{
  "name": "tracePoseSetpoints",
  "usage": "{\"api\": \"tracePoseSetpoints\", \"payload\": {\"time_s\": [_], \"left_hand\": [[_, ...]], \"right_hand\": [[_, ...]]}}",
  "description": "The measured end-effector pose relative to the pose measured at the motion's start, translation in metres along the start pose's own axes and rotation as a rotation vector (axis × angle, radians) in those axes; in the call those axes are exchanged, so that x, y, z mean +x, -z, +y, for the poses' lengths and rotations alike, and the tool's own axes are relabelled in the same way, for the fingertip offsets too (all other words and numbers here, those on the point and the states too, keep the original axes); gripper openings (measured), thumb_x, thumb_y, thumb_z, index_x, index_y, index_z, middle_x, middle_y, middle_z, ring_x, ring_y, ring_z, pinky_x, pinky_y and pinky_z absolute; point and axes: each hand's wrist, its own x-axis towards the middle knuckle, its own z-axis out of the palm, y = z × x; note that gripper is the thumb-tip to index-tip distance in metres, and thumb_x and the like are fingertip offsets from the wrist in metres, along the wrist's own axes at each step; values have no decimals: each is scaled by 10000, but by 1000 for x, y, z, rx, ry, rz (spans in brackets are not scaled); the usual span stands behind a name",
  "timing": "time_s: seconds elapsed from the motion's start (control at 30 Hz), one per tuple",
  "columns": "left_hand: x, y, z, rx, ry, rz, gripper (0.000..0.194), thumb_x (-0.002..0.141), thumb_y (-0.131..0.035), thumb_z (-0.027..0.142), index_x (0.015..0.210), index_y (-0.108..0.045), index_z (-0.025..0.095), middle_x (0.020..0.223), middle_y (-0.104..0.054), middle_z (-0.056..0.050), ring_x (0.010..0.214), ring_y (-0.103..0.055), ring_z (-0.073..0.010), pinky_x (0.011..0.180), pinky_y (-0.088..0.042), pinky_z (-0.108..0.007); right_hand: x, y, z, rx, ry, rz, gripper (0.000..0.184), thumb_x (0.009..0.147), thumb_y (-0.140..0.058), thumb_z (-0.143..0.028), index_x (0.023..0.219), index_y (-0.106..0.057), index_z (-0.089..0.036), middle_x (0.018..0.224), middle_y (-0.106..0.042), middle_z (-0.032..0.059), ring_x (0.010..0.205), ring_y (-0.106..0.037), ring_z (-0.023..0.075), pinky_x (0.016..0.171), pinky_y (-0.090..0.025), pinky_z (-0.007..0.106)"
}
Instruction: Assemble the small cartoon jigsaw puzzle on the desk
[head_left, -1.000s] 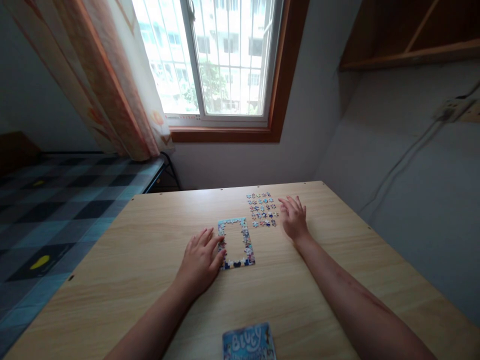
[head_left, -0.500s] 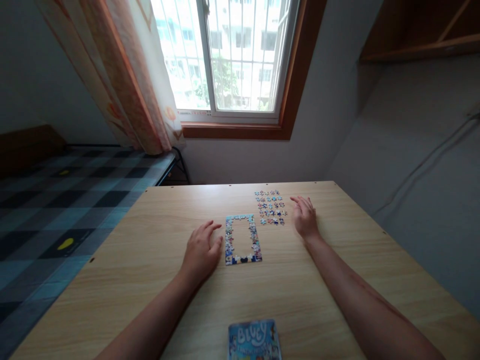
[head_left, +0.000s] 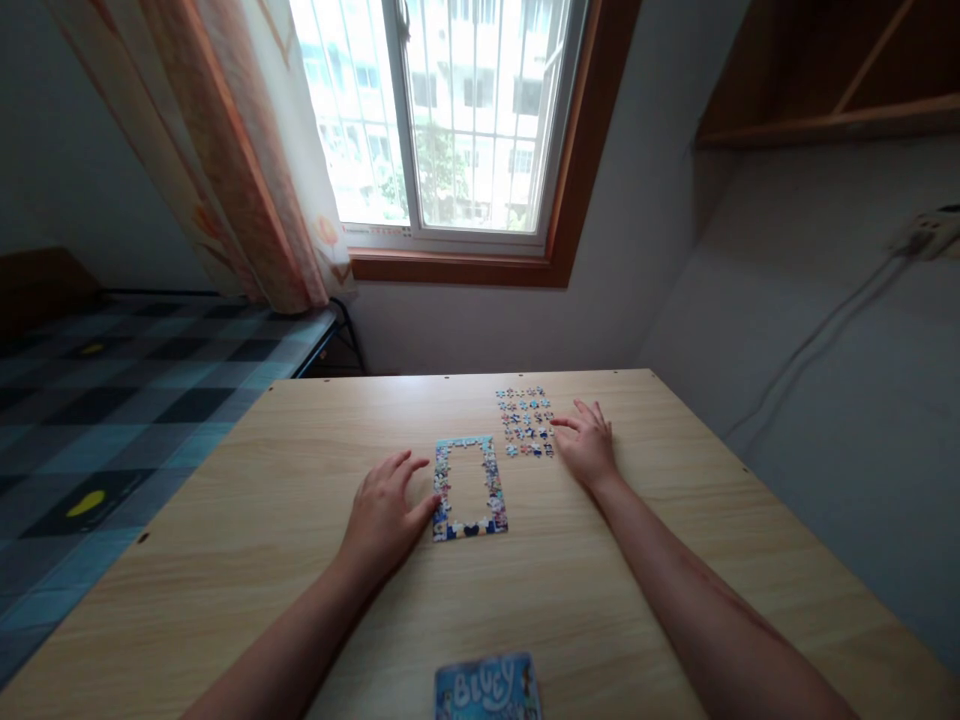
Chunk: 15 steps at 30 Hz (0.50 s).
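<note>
A rectangular jigsaw puzzle border [head_left: 441, 500] lies joined on the table, its middle showing bare wood. My left hand [head_left: 386, 505] rests at its left side, fingers apart, the thumb tip at or touching the border's left edge. Loose puzzle pieces [head_left: 525, 420] sit in rows beyond and to the right of the border. At the right edge of these rows is my right hand [head_left: 589, 445], fingers spread, with the index fingertip close to a piece; whether it touches is too small to tell. No piece shows in either hand.
A blue box marked Bluey [head_left: 487, 688] lies at the near side of the wooden table [head_left: 300, 480]. On the left is a bed with a checked cover [head_left: 172, 350]. Ahead are a curtain [head_left: 247, 200] and a window [head_left: 480, 130]; a cable [head_left: 817, 340] runs along the right wall.
My right hand has moved left, up to the loose pieces, with its fingers spreading. My left thumb now reaches the border's edge. The whole view has shifted slightly.
</note>
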Motion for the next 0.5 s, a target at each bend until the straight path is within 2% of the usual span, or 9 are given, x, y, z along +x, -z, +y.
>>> {"api": "tracePoseSetpoints", "payload": {"time_s": [0.2,0.5], "left_hand": [[0,-1,1,-27,-4,28,372,878,-587,416,1168,-693,209,1344,-643,-135,1271,-568,-323,1110,-430,-536],[0,-2,1,-21,-2,34,369,874,-558,377,1167,-699,202,1349,-642,-137,1272,-565,-327,1114,-426,-536]], "right_hand": [[-2,2,-5,-64,40,-101,262,892,-638,-315,1095,-804,-327,1552,-487,84,1520,-255,388,1172,-203,704],[-4,2,-9,-108,98,-95,247,882,-683,-440,1044,-811,-303,1538,-496,95,1508,-255,391,1171,-183,693]]}}
